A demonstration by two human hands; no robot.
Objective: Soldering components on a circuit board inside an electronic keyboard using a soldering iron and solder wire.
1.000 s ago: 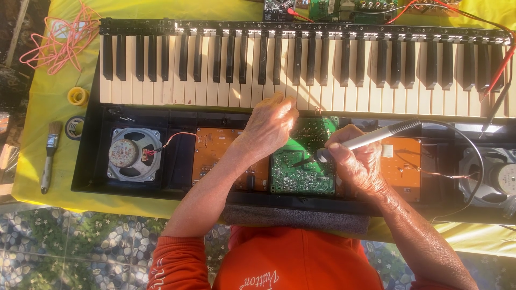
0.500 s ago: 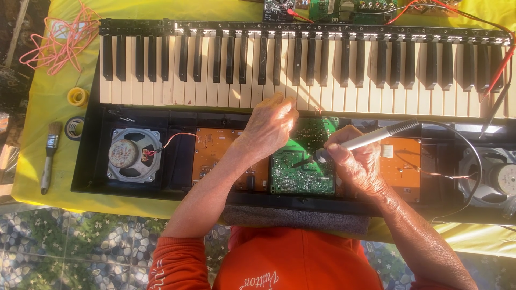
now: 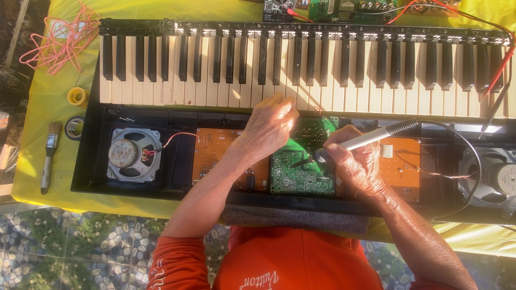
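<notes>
1. Nothing has shifted since the earlier frames: both hands hold their places over the green circuit board (image 3: 301,166).
2. Right hand (image 3: 357,164) grip pinches the soldering iron (image 3: 371,138), tip on the board.
3. Left hand (image 3: 271,123) at the board's upper-left edge, fingers curled; what it pinches, I cannot tell.

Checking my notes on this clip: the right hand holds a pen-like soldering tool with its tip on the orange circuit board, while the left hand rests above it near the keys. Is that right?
Not quite. In the head view the right hand holds the soldering tool with its tip on the green circuit board, not an orange one. The left hand does sit near the keys.
</notes>
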